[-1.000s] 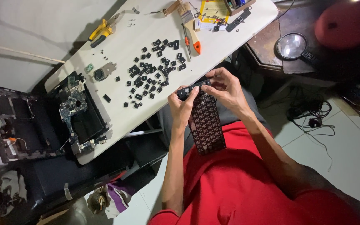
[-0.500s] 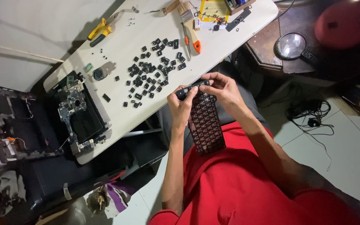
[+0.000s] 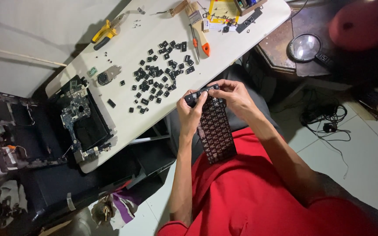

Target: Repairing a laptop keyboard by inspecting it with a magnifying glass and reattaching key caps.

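A black laptop keyboard [image 3: 215,131] stripped of most keycaps rests on my lap over my red shirt. My left hand [image 3: 190,114] grips its upper left edge, thumb on the top row. My right hand [image 3: 234,97] pinches the top right end, where a few black keycaps remain. Many loose black keycaps [image 3: 156,78] lie scattered on the white table [image 3: 132,126] just beyond my hands.
An opened laptop base with its circuit board [image 3: 78,116] hangs over the table's left end. Yellow-handled pliers [image 3: 104,34], an orange-handled screwdriver [image 3: 200,38], a brush [image 3: 194,13] and small parts lie at the far side. A magnifying glass [image 3: 304,47] and cables [image 3: 327,118] are to the right.
The view has shifted slightly. My hands stay at the keyboard's top edge, with the fingers of my right hand adjusting their pinch on the top row.
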